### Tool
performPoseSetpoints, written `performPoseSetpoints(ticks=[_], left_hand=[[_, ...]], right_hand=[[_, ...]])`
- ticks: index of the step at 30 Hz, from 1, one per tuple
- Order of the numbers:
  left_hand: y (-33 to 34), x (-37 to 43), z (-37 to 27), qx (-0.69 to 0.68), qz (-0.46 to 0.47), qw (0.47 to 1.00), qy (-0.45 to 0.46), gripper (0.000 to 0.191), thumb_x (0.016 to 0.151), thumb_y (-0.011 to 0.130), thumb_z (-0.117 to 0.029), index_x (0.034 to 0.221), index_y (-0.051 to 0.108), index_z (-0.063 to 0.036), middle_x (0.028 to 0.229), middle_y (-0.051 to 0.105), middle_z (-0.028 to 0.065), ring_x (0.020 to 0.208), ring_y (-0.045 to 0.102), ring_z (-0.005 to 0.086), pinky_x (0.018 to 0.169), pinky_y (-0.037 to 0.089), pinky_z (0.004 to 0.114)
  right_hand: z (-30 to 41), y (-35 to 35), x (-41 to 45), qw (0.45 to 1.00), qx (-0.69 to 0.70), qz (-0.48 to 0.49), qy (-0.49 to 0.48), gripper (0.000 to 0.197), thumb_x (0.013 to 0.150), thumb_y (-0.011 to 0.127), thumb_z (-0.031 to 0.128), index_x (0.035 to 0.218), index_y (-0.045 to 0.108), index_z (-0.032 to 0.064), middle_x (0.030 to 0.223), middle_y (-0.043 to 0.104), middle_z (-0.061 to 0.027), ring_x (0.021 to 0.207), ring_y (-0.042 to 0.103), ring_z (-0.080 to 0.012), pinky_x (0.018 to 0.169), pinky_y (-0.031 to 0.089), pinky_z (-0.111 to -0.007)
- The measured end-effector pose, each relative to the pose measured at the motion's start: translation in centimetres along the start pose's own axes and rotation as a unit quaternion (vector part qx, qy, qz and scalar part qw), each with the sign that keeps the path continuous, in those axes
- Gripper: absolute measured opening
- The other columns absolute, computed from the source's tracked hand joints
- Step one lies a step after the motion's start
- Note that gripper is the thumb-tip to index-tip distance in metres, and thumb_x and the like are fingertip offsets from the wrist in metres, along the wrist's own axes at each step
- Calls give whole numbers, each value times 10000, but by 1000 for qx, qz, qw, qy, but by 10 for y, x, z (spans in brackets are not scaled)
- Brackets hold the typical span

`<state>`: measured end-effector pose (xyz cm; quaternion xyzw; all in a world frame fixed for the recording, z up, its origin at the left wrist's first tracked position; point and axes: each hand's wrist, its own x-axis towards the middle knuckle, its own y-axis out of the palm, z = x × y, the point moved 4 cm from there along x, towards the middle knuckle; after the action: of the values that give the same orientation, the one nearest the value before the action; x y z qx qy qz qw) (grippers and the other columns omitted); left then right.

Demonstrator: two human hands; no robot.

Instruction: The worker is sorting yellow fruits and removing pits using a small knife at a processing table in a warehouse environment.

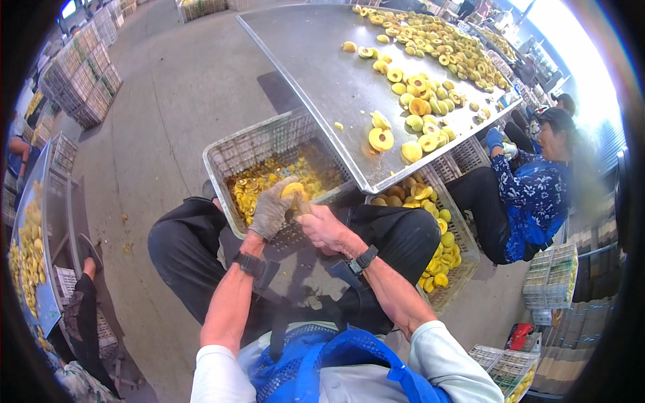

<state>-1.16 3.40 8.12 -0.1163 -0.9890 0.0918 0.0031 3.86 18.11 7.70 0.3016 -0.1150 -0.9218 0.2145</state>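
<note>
My left hand, in a greyish knitted glove, grips a yellow peach half with its cut side showing. In my bare right hand is a small hand tool, pressed close to the fruit; its working end is hidden. Both hands are above the near rim of a plastic crate between my knees, with yellow peach scraps and pits inside. Beside my right knee, another crate holds yellow peach halves.
A metal table juts over the scrap crate, its corner near my hands. Halved peaches are spread over its right side. A co-worker sits at right. Stacked crates stand at far left, near another fruit-laden table.
</note>
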Motion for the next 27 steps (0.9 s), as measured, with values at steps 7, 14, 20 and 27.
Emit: performPoseSetpoints(ticks=[7,14,20,27], left_hand=[[8,7,17,-56,-49,997,-11,358,950,597,-105,1305,607,-54,1045,658,13,883,574,78,776,495,238],[8,17,52,-278,-42,957,-70,332,978,571,-124,1299,609,-53,1093,659,0,916,583,80,792,496,232],[13,23,90,-524,-126,818,-200,315,1027,507,-232,1258,614,-46,1131,660,39,909,625,144,768,535,304],[-17,33,98,-295,-275,899,-169,243,998,562,-214,1200,665,-124,897,676,16,599,585,95,429,441,237]], right_hand=[[-10,-5,12,993,118,18,24,209,988,563,186,861,397,180,617,350,100,430,301,-6,359,241,-188],[-14,6,31,966,251,56,23,282,979,571,181,740,423,155,597,380,93,433,348,-18,346,276,-191],[-20,5,48,962,265,70,19,265,975,564,182,745,436,145,594,389,88,440,358,-20,349,283,-191],[-48,-43,81,985,125,-82,90,235,986,565,265,810,484,132,625,387,74,459,329,-49,382,272,-227]])
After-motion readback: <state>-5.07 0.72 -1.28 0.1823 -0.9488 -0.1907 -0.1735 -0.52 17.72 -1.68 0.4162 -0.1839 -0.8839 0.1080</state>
